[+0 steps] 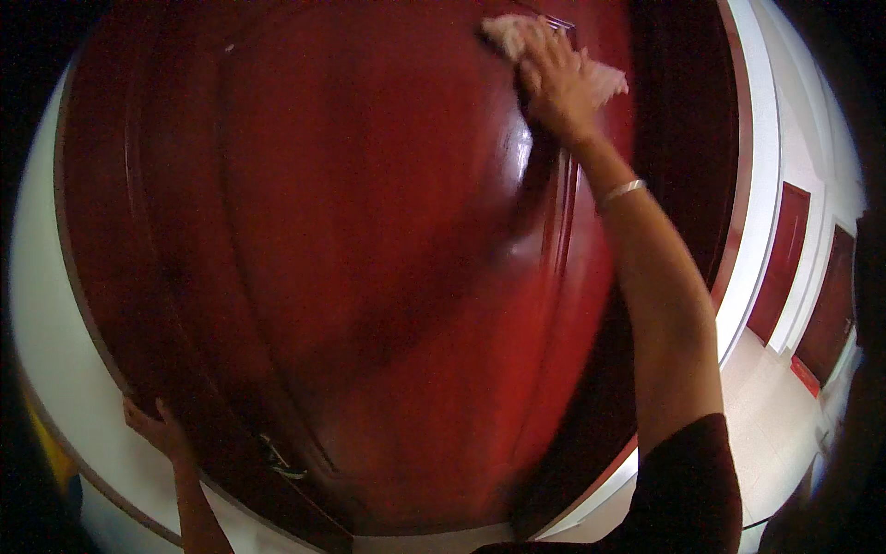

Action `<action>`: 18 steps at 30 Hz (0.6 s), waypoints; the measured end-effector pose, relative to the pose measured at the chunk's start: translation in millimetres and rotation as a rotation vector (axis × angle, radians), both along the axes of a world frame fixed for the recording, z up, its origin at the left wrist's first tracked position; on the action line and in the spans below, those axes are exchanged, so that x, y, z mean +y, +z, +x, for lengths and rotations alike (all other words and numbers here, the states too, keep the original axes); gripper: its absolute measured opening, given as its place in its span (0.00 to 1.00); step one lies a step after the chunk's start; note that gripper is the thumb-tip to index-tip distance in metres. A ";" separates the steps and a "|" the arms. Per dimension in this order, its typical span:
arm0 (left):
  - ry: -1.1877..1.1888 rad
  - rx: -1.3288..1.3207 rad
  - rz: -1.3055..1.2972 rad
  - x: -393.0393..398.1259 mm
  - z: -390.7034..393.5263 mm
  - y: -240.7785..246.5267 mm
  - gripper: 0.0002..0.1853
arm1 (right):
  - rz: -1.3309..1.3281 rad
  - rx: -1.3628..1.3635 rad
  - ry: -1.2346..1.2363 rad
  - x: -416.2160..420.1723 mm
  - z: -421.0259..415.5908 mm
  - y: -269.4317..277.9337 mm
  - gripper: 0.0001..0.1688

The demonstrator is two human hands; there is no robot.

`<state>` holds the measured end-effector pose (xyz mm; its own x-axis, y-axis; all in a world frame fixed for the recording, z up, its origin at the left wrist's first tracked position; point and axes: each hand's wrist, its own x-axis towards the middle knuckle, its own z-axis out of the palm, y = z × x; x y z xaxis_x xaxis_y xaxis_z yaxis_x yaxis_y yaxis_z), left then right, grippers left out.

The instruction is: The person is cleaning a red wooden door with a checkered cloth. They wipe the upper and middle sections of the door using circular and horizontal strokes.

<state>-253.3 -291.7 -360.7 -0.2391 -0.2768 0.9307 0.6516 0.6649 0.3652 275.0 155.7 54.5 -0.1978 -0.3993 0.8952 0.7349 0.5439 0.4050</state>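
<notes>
A dark red panelled wooden door (360, 208) fills most of the view in front of me. High on its right side, my right hand (561, 90) presses a crumpled pale pinkish cloth (608, 82) flat against the moulding of the raised panel. The cloth sticks out on both sides of the spread fingers. Down at the lower left, my left hand (158, 431) is at the outer edge of the dark door frame (104, 277), beside the white wall. Its thumb stands apart from the fingers; whether it grips the edge cannot be told.
A metal door handle (280, 458) juts out near the door's lower left. White wall (41, 291) borders the frame on the left. To the right, a corridor with a pale tiled floor (761, 422) leads past a red door (782, 263) and a darker door (827, 305) with a red mat (805, 375).
</notes>
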 end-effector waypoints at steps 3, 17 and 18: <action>0.030 0.010 -0.023 -16.7 -3.3 -5.9 0.34 | -0.112 -0.288 -0.034 -17.8 -18.8 -110.4 0.35; -0.011 -0.082 -0.010 -14.2 7.9 4.6 0.35 | -0.102 -0.070 0.072 -32.0 -14.2 -45.4 0.31; -0.021 -0.105 -0.005 -12.1 9.5 2.5 0.35 | -0.051 0.031 0.062 -26.1 -17.8 -19.5 0.31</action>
<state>-243.8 -303.8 -358.1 -0.3407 -0.2659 0.9018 0.6238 0.6536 0.4285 257.2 129.5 35.0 -0.1460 -0.3633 0.9202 0.7112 0.6080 0.3529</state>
